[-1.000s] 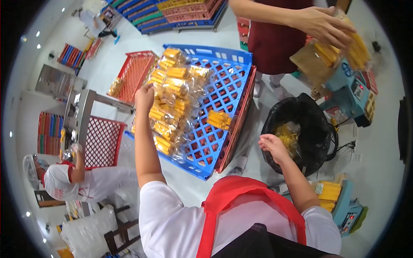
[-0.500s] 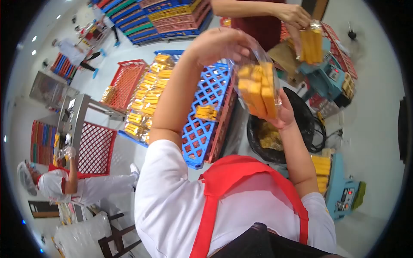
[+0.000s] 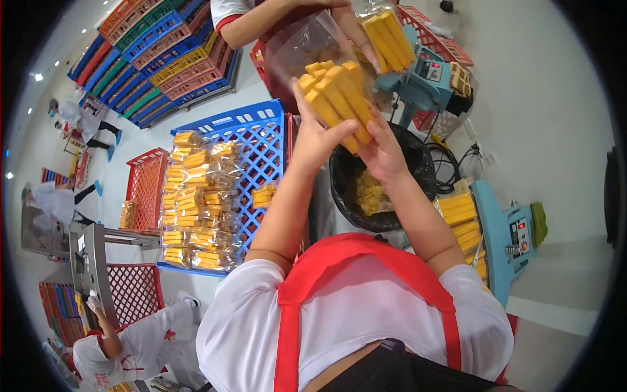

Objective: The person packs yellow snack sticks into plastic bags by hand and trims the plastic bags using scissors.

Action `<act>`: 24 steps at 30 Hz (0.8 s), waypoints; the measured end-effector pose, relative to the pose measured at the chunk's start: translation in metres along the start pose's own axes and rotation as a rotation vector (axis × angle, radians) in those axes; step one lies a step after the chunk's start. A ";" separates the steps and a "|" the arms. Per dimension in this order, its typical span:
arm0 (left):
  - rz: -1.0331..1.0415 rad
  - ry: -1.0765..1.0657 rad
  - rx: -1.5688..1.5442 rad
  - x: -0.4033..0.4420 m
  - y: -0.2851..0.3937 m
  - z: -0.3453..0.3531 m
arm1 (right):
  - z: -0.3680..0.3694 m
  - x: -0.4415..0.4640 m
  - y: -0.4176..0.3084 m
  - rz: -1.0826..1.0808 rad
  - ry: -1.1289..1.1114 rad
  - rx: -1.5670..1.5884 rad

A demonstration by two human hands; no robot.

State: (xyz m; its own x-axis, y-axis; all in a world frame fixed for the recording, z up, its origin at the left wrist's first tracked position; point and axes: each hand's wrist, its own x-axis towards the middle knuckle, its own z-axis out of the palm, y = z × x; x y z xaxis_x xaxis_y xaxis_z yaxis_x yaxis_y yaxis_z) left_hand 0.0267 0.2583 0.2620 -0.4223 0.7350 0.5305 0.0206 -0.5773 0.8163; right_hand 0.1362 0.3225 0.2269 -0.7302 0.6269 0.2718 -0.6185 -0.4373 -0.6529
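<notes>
- Head view, from where I stand: the worker's left hand [image 3: 317, 140] wraps the left side of a clear bag of yellow sticks [image 3: 336, 98], thumb pressed across the near part.
- Right hand [image 3: 385, 150] holds the right side with curled fingers, so the bag is gripped between both hands, tilted, its loose film spreading toward the far left.
- Below the hands, slightly right, a bin with a black liner [image 3: 346, 212] stands on the floor, yellowish material inside.
- Left of the hands sits a blue lattice crate [image 3: 225, 119], filled bags [image 3: 196, 199] in rows on its left half.
- Farther left, a red crate [image 3: 145, 186] rests beyond a metal table [image 3: 91, 264].
- Tall stacked crates [image 3: 173, 55] rise at far left from the pale floor [image 3: 140, 140].
- At right, a pale blue machine [image 3: 496, 242] stands near; another machine [image 3: 421, 98] stands farther off, beside a co-worker's filled bag [image 3: 388, 42].
</notes>
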 end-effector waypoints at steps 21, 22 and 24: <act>0.115 -0.625 0.752 -0.002 0.043 0.017 | -0.018 -0.029 -0.016 0.387 -0.047 0.389; 0.113 -0.620 0.757 -0.002 0.045 0.018 | -0.016 -0.029 -0.013 0.392 -0.051 0.392; 0.304 -0.579 1.006 -0.001 0.049 0.018 | -0.007 -0.028 -0.004 0.214 0.022 0.529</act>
State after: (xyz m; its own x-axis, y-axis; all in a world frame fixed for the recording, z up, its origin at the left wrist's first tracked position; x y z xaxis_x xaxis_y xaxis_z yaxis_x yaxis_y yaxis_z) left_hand 0.0445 0.2357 0.3057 0.1871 0.8167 0.5459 0.8568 -0.4075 0.3160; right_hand 0.1611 0.3110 0.2174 -0.8526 0.4994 0.1539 -0.5225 -0.8158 -0.2478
